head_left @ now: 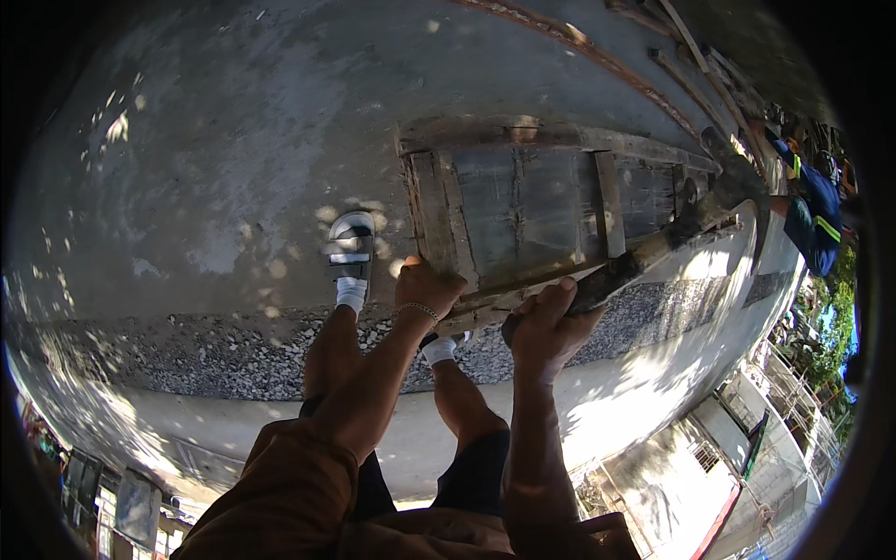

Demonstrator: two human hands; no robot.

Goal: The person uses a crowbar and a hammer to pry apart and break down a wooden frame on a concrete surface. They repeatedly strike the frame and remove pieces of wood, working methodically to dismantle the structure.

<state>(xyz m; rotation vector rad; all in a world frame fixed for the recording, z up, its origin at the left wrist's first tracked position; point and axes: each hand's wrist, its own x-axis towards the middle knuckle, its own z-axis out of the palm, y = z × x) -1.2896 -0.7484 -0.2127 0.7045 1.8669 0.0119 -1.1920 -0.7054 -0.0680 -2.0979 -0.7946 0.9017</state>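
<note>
A weathered wooden panel with a frame of battens (553, 136) stands tilted over the concrete in front of me. My left hand (428, 288) grips its near left corner, a chain bracelet on the wrist. My right hand (553, 322) is closed around the dark handle of what looks like a claw hammer (647, 255), whose worn metal head points away to the upper right. The hammer crosses over the panel's near edge; whether they touch cannot be told.
My sandalled feet (351, 245) stand by a gravel strip (231, 357) along the concrete ground (210, 175). Long timbers (602, 59) lie at the upper right. Near them is a person in dark blue clothing with reflective stripes (815, 217). A concrete-block building (777, 490) stands at the lower right.
</note>
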